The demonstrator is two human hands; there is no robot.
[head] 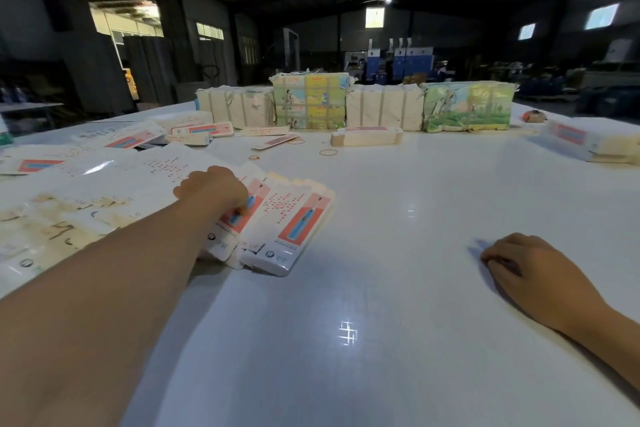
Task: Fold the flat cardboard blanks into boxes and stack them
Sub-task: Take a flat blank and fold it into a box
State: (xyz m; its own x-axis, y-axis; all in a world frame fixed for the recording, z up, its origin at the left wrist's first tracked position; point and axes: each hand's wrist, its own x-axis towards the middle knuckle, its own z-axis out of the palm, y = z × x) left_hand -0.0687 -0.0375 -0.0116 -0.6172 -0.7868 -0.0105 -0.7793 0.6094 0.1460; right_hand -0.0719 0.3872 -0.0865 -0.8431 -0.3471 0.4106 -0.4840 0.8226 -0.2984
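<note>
A fanned pile of flat white box blanks (294,222) with red and blue print lies left of centre on the white table (363,340). My left hand (213,189) reaches onto the pile, its fingers curled down and pinching a blank near its red and blue panel. My right hand (530,270) rests on the bare tabletop at the right, fingers loosely curled, holding nothing. More loose blanks (104,177) spread across the table's left side. A small stack of folded blanks (367,135) sits farther back near the centre.
Wrapped bundles of blanks (384,111) stand in a row along the table's far side. Another stack (588,142) lies at the far right. Rubber bands (328,152) lie scattered mid-table. Dark warehouse machinery stands beyond.
</note>
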